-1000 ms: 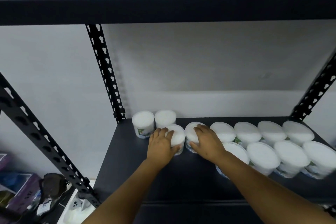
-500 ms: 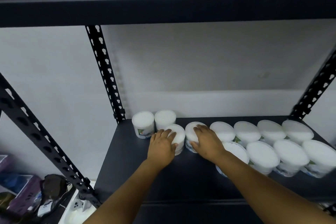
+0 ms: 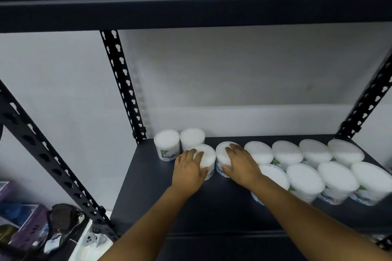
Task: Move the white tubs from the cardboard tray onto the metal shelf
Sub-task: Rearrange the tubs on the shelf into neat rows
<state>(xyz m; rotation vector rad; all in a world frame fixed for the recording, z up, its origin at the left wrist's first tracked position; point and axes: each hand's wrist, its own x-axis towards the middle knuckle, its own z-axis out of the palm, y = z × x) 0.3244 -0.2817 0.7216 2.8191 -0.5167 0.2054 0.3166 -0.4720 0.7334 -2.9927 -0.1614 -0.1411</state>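
Little has shifted since a second ago: both hands stay on their tubs on the metal shelf (image 3: pixel 148 197). Near its back left corner stand two tubs (image 3: pixel 167 144); the left hand (image 3: pixel 189 169) grasps the left tub (image 3: pixel 206 155), the right hand (image 3: pixel 241 163) clasps the neighbouring tub (image 3: pixel 222 150); two rows of tubs (image 3: pixel 337 178) run toward the right edge

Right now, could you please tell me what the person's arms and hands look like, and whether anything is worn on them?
Both forearms are bare as far as the picture shows: no sleeves in view. The left hand and the right hand wear no gloves, and I can see no rings, watch or wristband. Nails look short and plain, though the picture is too soft to be sure.
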